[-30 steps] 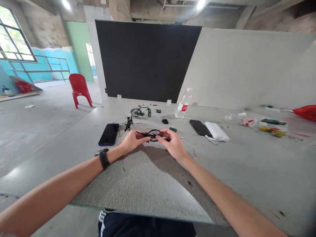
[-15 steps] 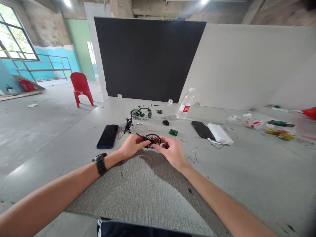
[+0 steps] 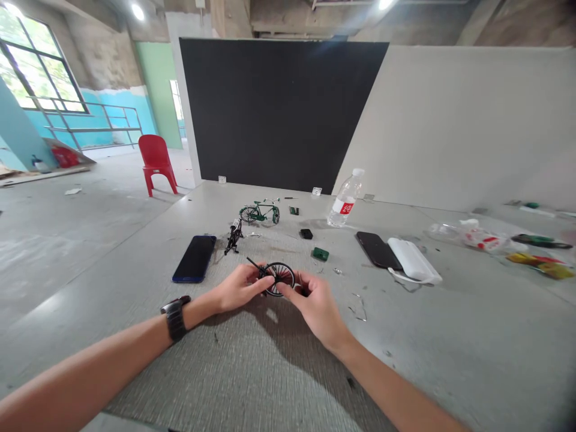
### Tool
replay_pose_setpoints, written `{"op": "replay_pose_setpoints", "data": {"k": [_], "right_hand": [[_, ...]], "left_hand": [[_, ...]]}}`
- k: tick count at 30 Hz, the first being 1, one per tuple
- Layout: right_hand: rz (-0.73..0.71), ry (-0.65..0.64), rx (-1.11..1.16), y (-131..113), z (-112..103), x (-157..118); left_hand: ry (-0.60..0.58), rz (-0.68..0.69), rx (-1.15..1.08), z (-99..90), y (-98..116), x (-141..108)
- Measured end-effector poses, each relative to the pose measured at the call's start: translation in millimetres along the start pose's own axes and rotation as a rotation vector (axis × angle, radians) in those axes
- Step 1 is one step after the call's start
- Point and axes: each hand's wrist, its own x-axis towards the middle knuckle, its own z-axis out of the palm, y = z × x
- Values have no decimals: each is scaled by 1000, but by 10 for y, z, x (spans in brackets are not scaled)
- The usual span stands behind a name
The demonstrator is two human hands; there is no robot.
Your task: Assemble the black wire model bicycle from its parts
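Observation:
Between my two hands is a small black model bicycle part with a spoked wheel (image 3: 284,277), held just above the table. My left hand (image 3: 240,287) pinches its left side, where a thin black rod sticks up; the thumb lies by the hub. Gripping the wheel's right side is my right hand (image 3: 312,300), thumb near the spokes and fingers behind the rim. Beyond them stand a black model bicycle piece (image 3: 234,236) and a green model bicycle (image 3: 261,212). The fingers hide part of what I hold.
A phone (image 3: 195,258) lies to the left. Past my right hand are a green block (image 3: 320,254), a black block (image 3: 306,234) and a bent wire (image 3: 360,307). Farther right come a plastic bottle (image 3: 345,201), a dark phone (image 3: 378,250), a white case (image 3: 414,259) and plastic packaging (image 3: 481,238).
The view has tilted, so the table things sit slightly lower in the picture. Both hands keep their grip on the wheel part, with only slight finger shifts.

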Motion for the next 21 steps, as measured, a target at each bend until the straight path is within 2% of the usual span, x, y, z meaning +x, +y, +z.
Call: {"op": "replay_pose_setpoints", "data": {"k": [5,12,17,21], "right_hand": [[52,-42,35,13,2,-39],[97,-77,64,16,2,-45],[57,-39,39,-2,7,-45],[1,-27,-16,-12,19,-64]], "left_hand": [[-64,38,-27,-20,43,-20],[-94,-8,-24,-24,51,-24],[-25,-32,-128,-26,17,-7],[-3,-62,-122,-40,-2,-2]]}}
